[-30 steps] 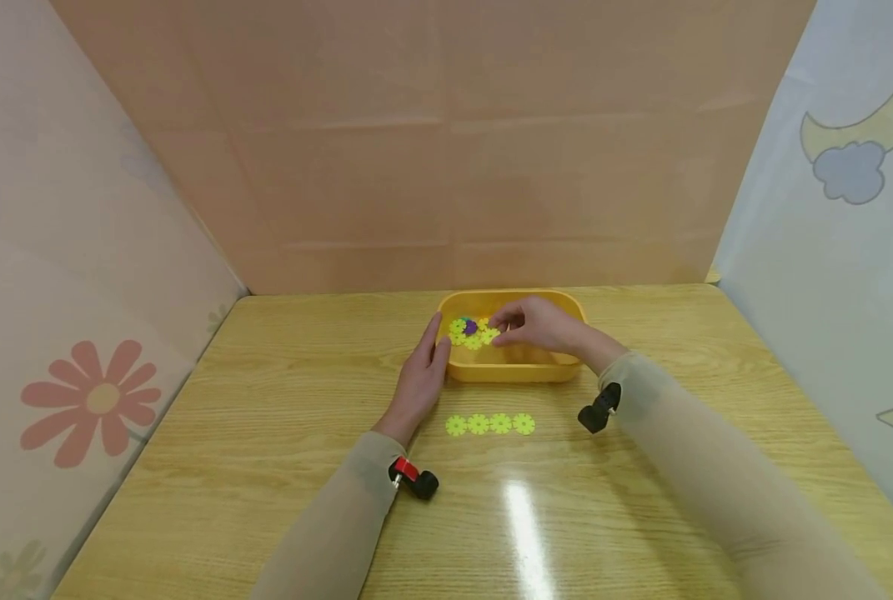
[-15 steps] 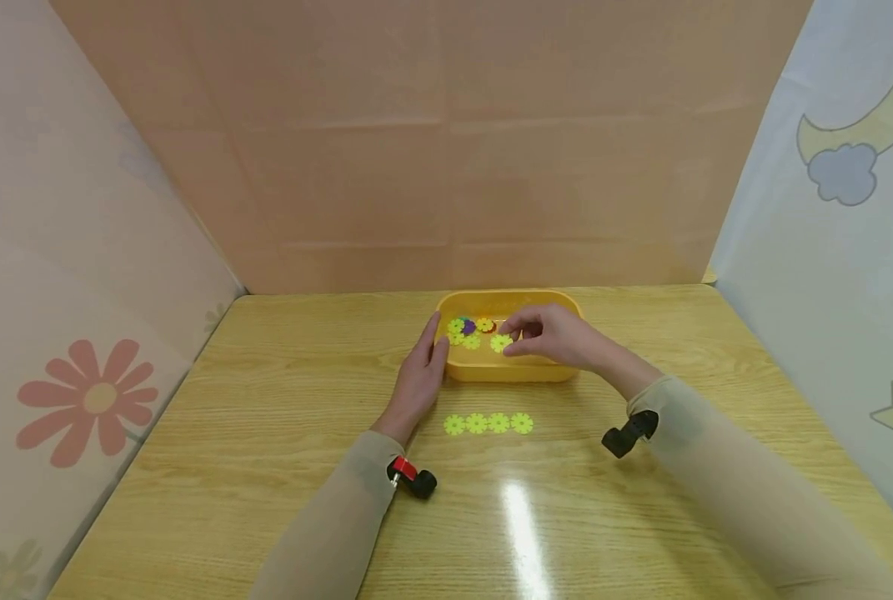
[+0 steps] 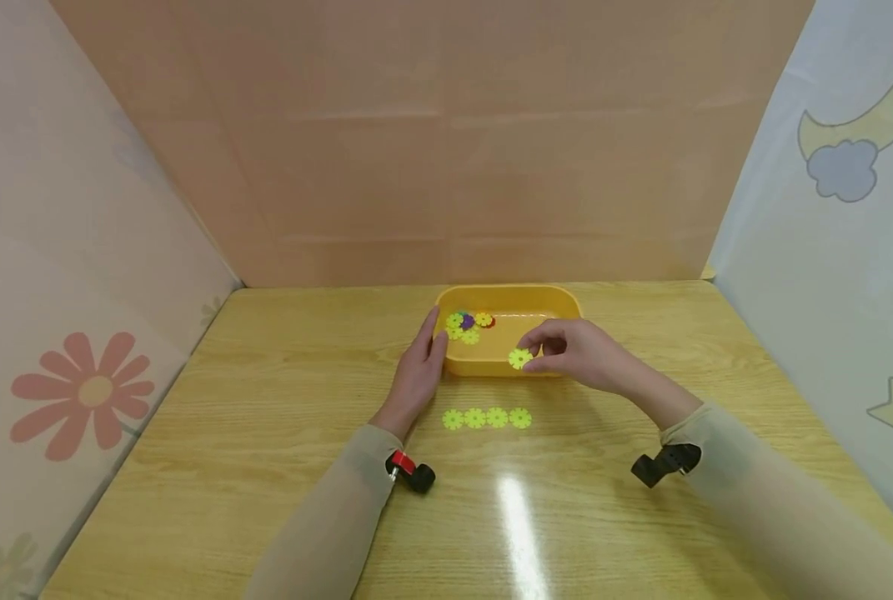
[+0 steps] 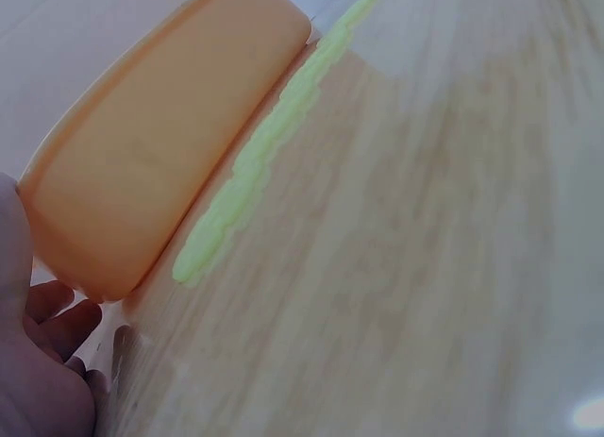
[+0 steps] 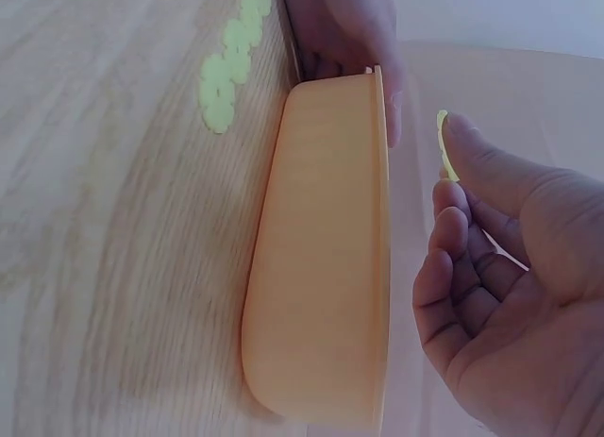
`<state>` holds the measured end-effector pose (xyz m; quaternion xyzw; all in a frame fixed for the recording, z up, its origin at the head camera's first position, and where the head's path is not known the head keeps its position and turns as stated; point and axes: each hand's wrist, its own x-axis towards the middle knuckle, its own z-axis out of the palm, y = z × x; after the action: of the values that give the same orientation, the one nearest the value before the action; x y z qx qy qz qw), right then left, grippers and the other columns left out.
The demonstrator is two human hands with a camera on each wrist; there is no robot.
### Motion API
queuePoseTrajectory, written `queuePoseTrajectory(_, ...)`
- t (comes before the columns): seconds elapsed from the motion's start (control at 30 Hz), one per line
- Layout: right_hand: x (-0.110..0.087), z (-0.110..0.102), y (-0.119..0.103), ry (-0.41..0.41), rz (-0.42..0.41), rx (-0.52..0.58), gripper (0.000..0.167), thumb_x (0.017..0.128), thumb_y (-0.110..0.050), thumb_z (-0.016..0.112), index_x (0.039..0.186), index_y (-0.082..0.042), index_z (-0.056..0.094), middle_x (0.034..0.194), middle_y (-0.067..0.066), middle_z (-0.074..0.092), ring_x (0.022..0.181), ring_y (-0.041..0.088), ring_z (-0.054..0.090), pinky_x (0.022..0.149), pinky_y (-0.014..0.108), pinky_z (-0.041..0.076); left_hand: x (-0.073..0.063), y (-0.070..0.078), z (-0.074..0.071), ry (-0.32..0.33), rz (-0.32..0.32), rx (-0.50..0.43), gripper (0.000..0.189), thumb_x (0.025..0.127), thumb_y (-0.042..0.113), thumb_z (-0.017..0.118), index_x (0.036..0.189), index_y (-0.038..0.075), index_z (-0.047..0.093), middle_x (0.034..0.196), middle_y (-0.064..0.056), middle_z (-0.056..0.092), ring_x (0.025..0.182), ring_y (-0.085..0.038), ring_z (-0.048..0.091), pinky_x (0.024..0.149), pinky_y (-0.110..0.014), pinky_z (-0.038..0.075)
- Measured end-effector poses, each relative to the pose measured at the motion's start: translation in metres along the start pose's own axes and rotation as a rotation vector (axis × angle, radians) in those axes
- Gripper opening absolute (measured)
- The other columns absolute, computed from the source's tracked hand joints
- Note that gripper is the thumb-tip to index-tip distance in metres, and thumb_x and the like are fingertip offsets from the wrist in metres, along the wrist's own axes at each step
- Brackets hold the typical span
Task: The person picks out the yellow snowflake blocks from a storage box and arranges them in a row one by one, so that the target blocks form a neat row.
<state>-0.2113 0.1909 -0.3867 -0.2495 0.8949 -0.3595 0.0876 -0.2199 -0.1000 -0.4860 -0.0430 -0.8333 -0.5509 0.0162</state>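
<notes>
My right hand (image 3: 592, 354) pinches a yellow-green snowflake disc (image 3: 519, 359) between thumb and fingertips. In the right wrist view the disc (image 5: 444, 144) appears edge-on, raised past the bin's rim. My left hand (image 3: 418, 375) rests against the left end of the orange-yellow bin (image 3: 484, 367), its fingers extended along the outside and its thumb by the near corner. Several more discs lie in the bin's left part: yellow-green ones (image 3: 470, 337), a purple one (image 3: 467, 322), and a yellow one (image 3: 484, 319) overlapping a red one.
In front of the bin, a row of several yellow-green discs (image 3: 497, 418) lies flat on the wooden table (image 3: 266, 467). A tan backdrop (image 3: 446, 167) stands behind the table. Printed white panels (image 3: 851, 292) flank it on both sides.
My right hand has drawn a yellow-green disc from the pile, moving right and toward me to the bin's near rim. The left hand keeps its place at the bin.
</notes>
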Motion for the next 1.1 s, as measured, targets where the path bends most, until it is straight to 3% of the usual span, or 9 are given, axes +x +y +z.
queuePoseTrajectory(0.63,-0.04,0.004,0.008,-0.005,-0.004,-0.031,0.025,0.095,-0.021,0.09,0.117,-0.013,0.082,0.094,-0.007,0.07,0.085,0.018,0.062,0.073,0.027,0.054,-0.004,0.002,-0.004,-0.012,0.016,-0.004,0.062,0.12,0.051,0.039,0.178,0.037,0.022,0.179,0.004,0.032,0.164,-0.021,0.029,0.133,-0.045,0.026)
queuePoseTrajectory(1.1,-0.05,0.022,0.032,-0.076,-0.01,0.03,0.022,0.096,-0.019,0.09,0.115,-0.012,0.082,0.094,-0.006,0.069,0.083,0.012,0.062,0.072,0.026,0.055,-0.006,0.003,-0.004,-0.013,0.017,-0.022,0.061,0.121,0.047,0.04,0.178,0.038,0.021,0.178,0.002,0.033,0.164,-0.023,0.03,0.133,-0.047,0.026)
